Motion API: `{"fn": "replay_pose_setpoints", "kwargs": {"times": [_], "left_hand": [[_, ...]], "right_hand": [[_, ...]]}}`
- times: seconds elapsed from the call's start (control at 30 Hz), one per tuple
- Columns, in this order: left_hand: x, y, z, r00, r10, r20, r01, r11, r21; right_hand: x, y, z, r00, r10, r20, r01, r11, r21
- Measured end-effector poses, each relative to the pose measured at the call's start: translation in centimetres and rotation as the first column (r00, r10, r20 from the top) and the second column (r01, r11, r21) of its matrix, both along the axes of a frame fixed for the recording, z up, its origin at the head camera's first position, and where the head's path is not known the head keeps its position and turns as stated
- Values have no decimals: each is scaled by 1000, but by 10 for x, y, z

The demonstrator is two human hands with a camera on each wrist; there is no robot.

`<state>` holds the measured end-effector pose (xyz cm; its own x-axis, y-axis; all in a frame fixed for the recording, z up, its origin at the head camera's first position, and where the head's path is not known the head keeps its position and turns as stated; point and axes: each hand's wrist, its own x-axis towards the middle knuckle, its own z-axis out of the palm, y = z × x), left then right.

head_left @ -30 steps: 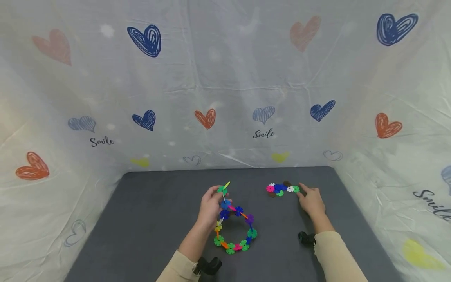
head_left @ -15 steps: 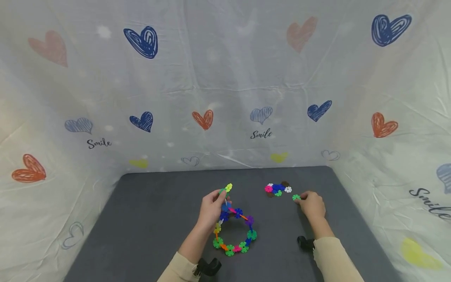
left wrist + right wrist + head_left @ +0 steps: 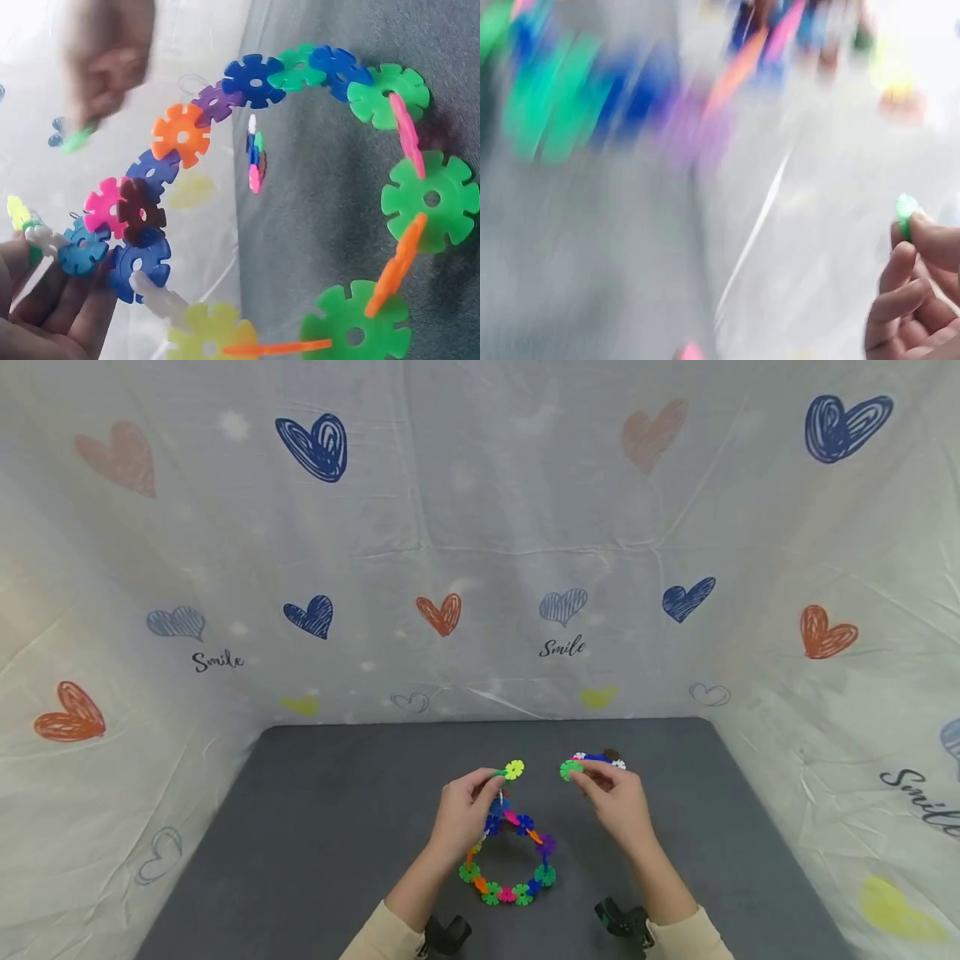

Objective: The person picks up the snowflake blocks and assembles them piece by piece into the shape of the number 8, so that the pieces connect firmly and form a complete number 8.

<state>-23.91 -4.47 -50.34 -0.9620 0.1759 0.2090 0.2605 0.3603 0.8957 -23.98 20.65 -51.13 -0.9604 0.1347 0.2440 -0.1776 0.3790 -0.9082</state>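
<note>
My left hand [image 3: 461, 814] pinches the upper end of a chain of colourful plastic snowflake discs. Below it the chain closes into a ring [image 3: 491, 894] of green, blue, purple, orange, pink and yellow pieces. A yellow snowflake disc [image 3: 514, 770] sticks out at the tip, beyond the left fingertips. In the left wrist view, a white disc [image 3: 46, 240] and a light blue disc [image 3: 84, 247] link that end to the ring. My right hand [image 3: 624, 810] pinches a single green snowflake disc [image 3: 569, 770] between thumb and finger, a short gap right of the yellow one.
Behind the right hand lies a small group of loose discs [image 3: 600, 758], blue, white, pink and brown, partly hidden. The dark grey table [image 3: 337, 827] meets a white curtain [image 3: 480, 527] printed with hearts. Black wrist mounts [image 3: 447, 935] hang under the forearms.
My right hand has drawn the green disc from the loose group and carried it left toward the chain's end. My left hand has shifted slightly right, and the yellow disc now faces the camera.
</note>
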Motion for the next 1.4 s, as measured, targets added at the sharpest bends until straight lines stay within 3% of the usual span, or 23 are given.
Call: {"fn": "replay_pose_setpoints", "kwargs": {"times": [0.13,0.3,0.5,0.77,0.87,1.07,1.2,1.4], "left_hand": [[5,4,7,997,-31,-69,28,999,-42],[9,9,12,992,-56,-111,51,997,-53],[11,11,13,992,-49,-116,44,998,-46],[11,11,12,989,-49,-137,41,997,-60],[11,11,13,989,-52,-138,45,998,-52],[12,11,12,985,-65,-158,60,998,-35],[12,10,11,982,-60,-181,57,998,-23],[12,10,9,988,-59,-146,62,998,19]], "right_hand": [[9,-29,21,986,79,-144,-92,992,-86],[18,-44,37,977,40,-208,-69,989,-134],[34,-49,58,970,35,-242,-56,995,-81],[39,-49,64,945,72,-319,-90,995,-41],[39,-51,65,944,85,-318,-106,993,-51],[40,-52,66,957,8,-289,-44,992,-116],[40,-51,66,954,45,-296,-66,996,-63],[38,-49,62,973,57,-222,-94,982,-162]]}}
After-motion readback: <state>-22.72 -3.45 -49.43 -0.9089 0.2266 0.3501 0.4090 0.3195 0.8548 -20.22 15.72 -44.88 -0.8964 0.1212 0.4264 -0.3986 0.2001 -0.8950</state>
